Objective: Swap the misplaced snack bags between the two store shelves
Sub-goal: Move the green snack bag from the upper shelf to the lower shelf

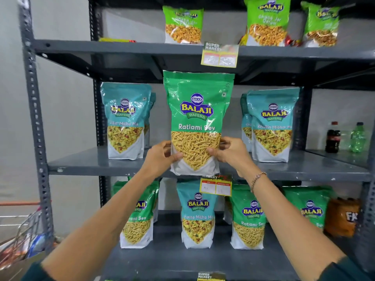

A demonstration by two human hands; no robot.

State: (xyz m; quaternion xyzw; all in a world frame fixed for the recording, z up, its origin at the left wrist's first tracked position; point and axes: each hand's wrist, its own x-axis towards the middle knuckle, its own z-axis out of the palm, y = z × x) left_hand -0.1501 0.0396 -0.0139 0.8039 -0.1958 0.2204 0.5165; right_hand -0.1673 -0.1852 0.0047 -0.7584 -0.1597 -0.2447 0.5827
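Note:
A green Ratlami Sev bag [197, 110] stands upright at the front middle of the middle shelf [91, 161], between teal Khatta Mitha Mix bags on the left [124, 120] and right [272, 124]. My left hand [162, 156] grips its lower left side and my right hand [229, 152] its lower right side. On the lower shelf [172, 258] a teal Khatta Mitha Mix bag [197, 214] stands in the middle among green Ratlami Sev bags at left [138, 218], right [248, 220] and far right [310, 207].
The top shelf carries light green Chana Jor Garam bags [183, 24]. Price tags hang from the shelf edges [220, 54], [216, 185]. A cola bottle [332, 137] and a green bottle [358, 137] stand on a shelf to the right. An orange pack [342, 217] sits at lower right. A basket [26, 238] is at lower left.

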